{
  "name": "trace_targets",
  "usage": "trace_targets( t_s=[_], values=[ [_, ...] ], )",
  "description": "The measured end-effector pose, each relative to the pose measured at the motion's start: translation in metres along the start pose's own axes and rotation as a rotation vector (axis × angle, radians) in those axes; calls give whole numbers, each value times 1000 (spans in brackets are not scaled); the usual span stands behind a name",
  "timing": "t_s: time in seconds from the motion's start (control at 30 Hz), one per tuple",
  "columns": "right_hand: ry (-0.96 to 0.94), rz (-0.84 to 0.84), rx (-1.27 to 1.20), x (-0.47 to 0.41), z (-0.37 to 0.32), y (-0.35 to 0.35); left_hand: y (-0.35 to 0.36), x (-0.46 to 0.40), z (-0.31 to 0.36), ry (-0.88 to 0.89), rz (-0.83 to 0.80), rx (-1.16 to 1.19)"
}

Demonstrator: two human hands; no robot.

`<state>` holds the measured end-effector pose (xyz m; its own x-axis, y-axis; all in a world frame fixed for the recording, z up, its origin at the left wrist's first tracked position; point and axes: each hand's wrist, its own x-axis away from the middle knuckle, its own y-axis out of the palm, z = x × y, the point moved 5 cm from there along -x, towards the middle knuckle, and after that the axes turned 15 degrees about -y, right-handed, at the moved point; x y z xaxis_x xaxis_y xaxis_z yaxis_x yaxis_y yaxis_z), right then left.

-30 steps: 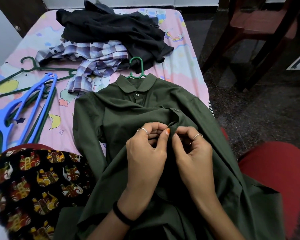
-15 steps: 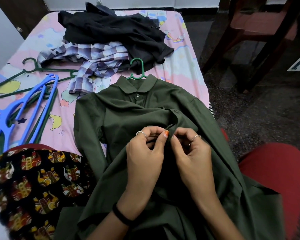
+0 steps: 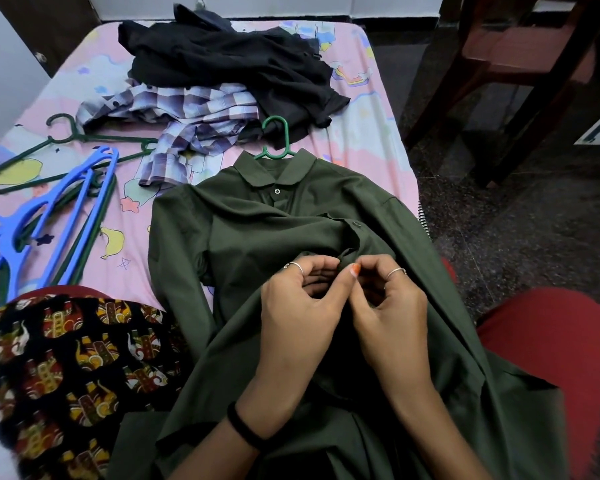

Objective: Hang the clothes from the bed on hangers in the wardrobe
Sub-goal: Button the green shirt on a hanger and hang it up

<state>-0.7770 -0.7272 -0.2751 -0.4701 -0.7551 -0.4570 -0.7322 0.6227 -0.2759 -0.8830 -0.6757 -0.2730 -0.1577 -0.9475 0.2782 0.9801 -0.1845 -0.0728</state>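
- 2 hands meet at the middle of the dark green shirt [image 3: 257, 244]: the left hand [image 3: 297, 313] and the right hand [image 3: 392, 313] each pinch the front placket with curled fingers and thumb, thumbs touching, just below a fastened button.
- 1 green hanger [image 3: 276, 138] sits inside the shirt; only its hook shows above the collar, lying on the bedsheet beside the black garment.
- The shirt lies flat on the bed [image 3: 361, 133], collar away from the person, its lower half draped over the person's lap; its right shoulder reaches the bed's right edge, and a sleeve runs down its left side.
- 2 more garments are heaped at the far end: a black shirt [image 3: 229, 60] on top of a plaid shirt [image 3: 187, 116], both well apart from the hands.
- Several loose hangers, blue hangers [image 3: 49, 209] over dark green hangers [image 3: 94, 138], lie along the bed's left edge.
- Bare sheet shows between the hangers and the green shirt.
- Right of the bed, dark floor [image 3: 520, 209] lies open up to a wooden chair [image 3: 520, 53].
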Motion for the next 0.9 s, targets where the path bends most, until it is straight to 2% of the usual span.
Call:
trace_targets(
  t_s=[0.1, 0.3, 0.4, 0.57, 0.63, 0.8, 0.9],
  values=[
    [-33, 5, 10, -1, -3, -1, 0, -2, 0, -13, 0, 13],
    [29, 23, -118, 1, -3, 1, -1, -7, 0, 33, 24, -63],
    [181, 61, -274, 0, 2, 2, -1, -14, -6, -8, -10, -59],
    [548, 61, -742, -1, 12, 8, 0, -20, -9, -45, -71, -31],
    [619, 61, -812, -2, 14, 8, 1, -22, -7, -78, -125, -29],
    [510, 147, -744, -6, 17, -1, 10, -44, 9, -149, -263, -20],
    [404, 60, -609, -6, 12, -6, 17, -64, 28, -95, -278, -80]
  ],
)
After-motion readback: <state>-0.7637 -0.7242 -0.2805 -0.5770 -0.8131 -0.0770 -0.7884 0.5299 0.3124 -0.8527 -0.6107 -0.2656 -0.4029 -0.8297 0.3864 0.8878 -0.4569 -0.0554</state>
